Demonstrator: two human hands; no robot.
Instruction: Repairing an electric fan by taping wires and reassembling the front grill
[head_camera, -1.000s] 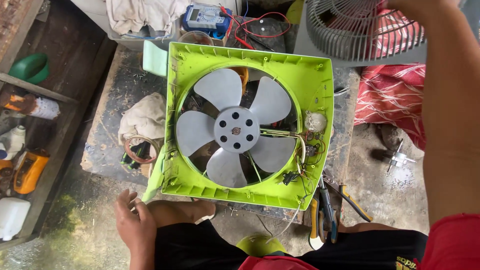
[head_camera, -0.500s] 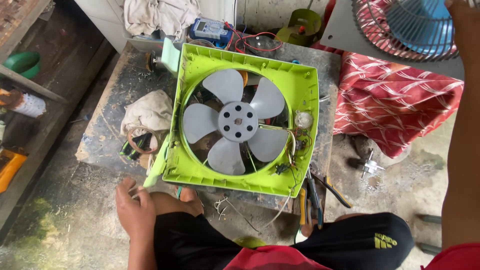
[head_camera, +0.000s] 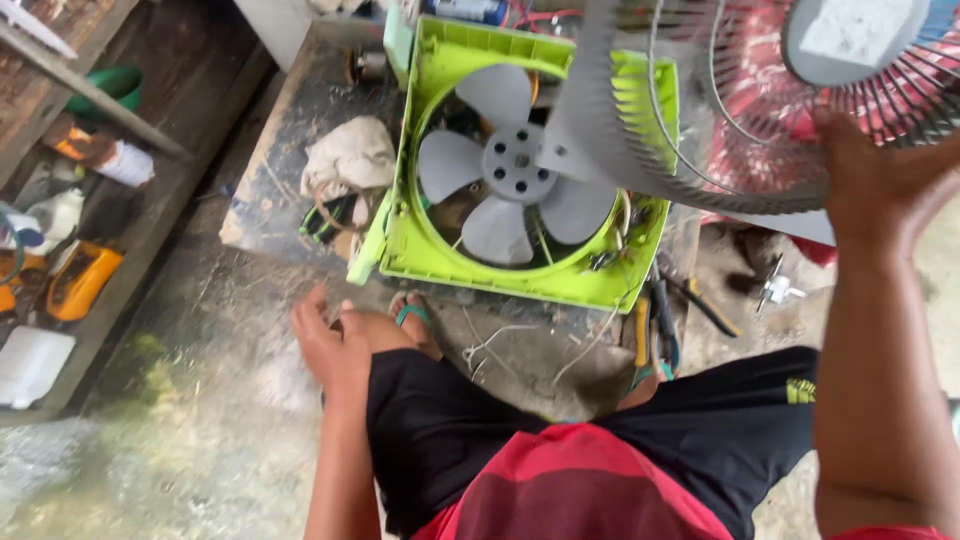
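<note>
— What is the right hand doing?

— It is reaching up and forward at the top right of the view, forearm rising almost straight from the lower edge. Its fingers are curling round the rim of a grey wire fan guard and gripping it, so the guard is hanging in the air, tilted, partly covering what lies below.

— And the left hand?

— It is hanging low beside the person's knee, palm down, fingers loosely spread, pinching nothing. It is resting just next to a foot in a green-strapped sandal, and I cannot tell whether it is touching the ground.

— Where is the fan itself?

— The lime green square fan housing is lying flat on the low dark worktop straight ahead of the knees, its grey blades facing up. The raised guard is overlapping its upper right corner.

— Anything around it?

— A crumpled beige cloth is sitting just left of the housing, and pliers with yellow handles are lying at its lower right corner. A red patterned cloth is showing behind the guard.
</note>
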